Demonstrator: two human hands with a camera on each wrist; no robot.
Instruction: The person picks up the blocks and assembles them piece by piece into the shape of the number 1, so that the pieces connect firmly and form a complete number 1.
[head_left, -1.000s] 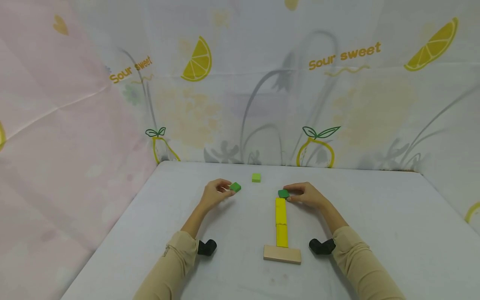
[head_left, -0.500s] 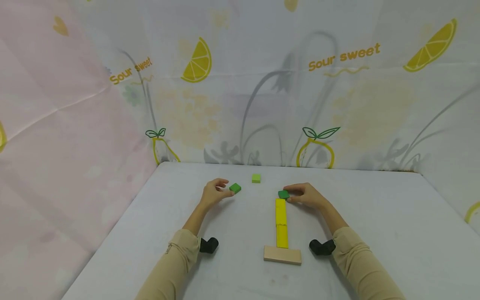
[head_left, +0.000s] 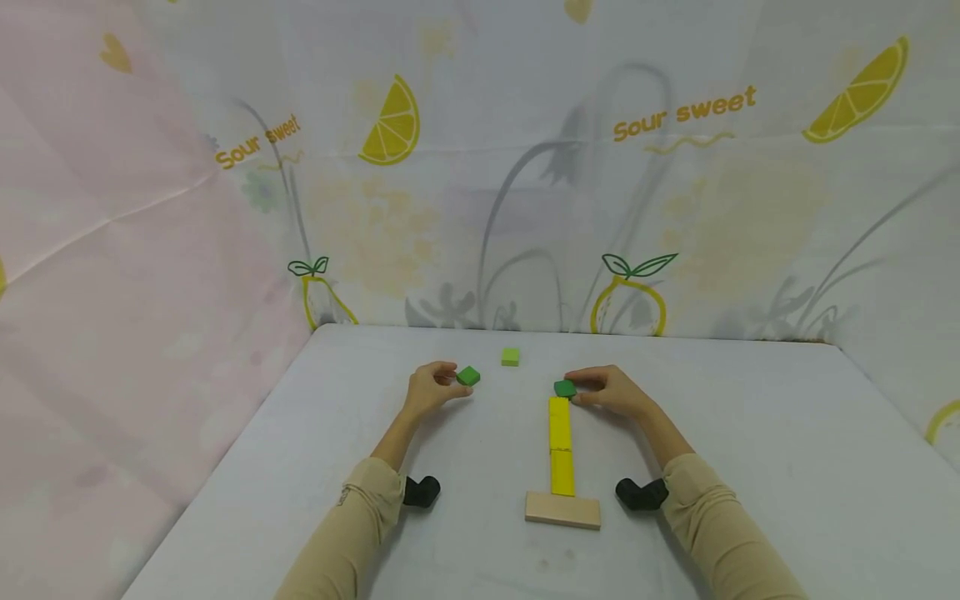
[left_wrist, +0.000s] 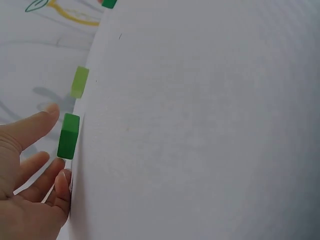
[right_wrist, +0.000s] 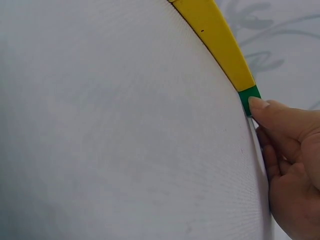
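Head view, backdrop [head_left: 495, 175]: one creased cloth is hanging behind everything, printed with lemons and two "Sour sweet" mottos.
Tabletop [head_left: 300, 475]: one white, finely textured surface is carrying every block.
Sleeves [head_left: 333, 533]: two, of beige cloth, are covering the forearms.
Left grip [head_left: 429, 390]: fingers and thumb are standing loosely apart around the mid-green block, a gap showing on the thumb side; whether a fingertip is touching it, I cannot tell.
Right grip [head_left: 617, 392]: thumb and fingers are pinching the dark green block.
Wooden block [head_left: 562, 510]: one plain tan bar is lying crosswise nearest the person.
Black fittings [head_left: 423, 492]: two rounded pieces are jutting inward, one per cuff.
Yellow blocks [head_left: 560, 423]: two smooth rectangular ones are lying end to end beyond the bar.
Dark green block [head_left: 564, 388]: one is touching the yellow row's far end.
Mid-green block [head_left: 468, 376]: one squarish piece is sitting turned cornerwise, left of that row.
Light green block [head_left: 510, 357]: one small square is resting farthest back, between both grips.
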